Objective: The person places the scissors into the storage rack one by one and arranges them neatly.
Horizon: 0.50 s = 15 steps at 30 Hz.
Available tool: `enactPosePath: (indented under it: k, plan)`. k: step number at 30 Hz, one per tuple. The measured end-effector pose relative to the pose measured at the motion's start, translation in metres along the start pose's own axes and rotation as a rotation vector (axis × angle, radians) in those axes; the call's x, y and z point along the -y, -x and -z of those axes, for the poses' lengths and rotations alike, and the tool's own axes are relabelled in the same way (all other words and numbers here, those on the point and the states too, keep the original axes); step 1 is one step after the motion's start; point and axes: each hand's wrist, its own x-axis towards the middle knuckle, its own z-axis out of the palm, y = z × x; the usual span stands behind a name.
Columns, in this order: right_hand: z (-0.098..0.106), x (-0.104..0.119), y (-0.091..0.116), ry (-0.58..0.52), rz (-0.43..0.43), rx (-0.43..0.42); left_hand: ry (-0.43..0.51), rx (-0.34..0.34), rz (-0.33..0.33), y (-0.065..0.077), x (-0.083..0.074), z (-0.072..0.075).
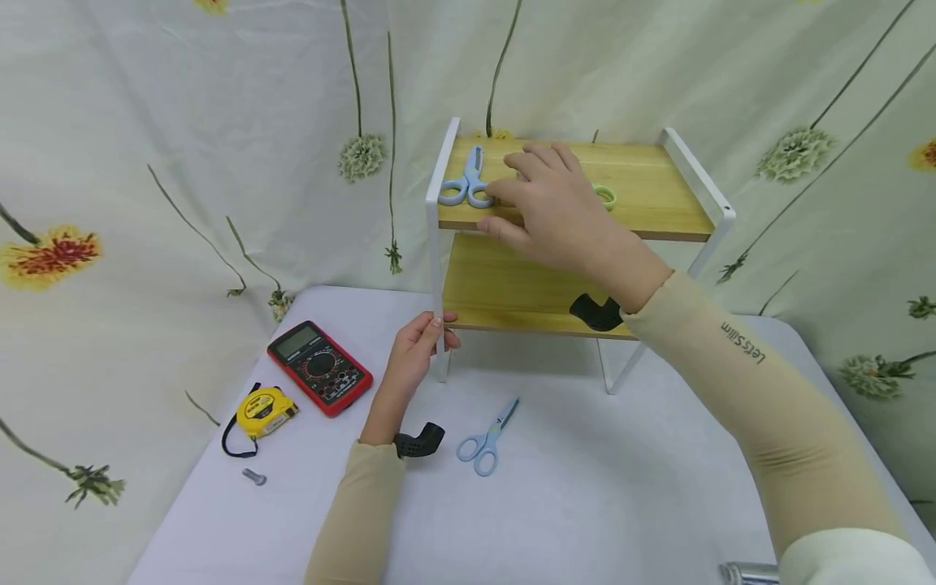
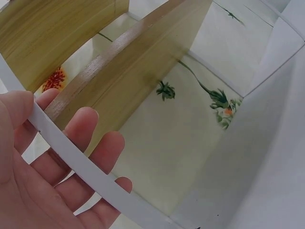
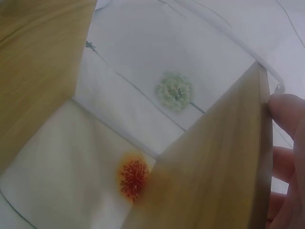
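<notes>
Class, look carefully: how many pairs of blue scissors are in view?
2: one pair on the left end of the top shelf, another pair on the table. The right hand may hide more.

atop rack (image 1: 658, 179), left: 1 scissors (image 1: 473, 172) | before rack: other scissors (image 1: 494, 432) | rack's left: multimeter (image 1: 319, 367)

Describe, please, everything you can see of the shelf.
The shelf stands upright on the table: two pale, wood-look boards in a white frame that may be metal. The left hand grips its left upright beside the lower board; the right hand reaches over the top board. Blue scissors lie on it; a green loop shows there too.
</notes>
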Motion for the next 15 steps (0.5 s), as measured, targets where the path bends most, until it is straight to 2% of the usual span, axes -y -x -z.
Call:
enactPosePath:
  k: [10,15]
  plan:
    - [-0.001,-0.001,0.002,-0.035,0.028,-0.053,0.002,0.005,0.003,0.0,0.0,0.003]
    - [0.004,-0.002,0.024,-0.095,0.034,-0.148,0.013,0.007,0.008,0.002,-0.002,0.002]
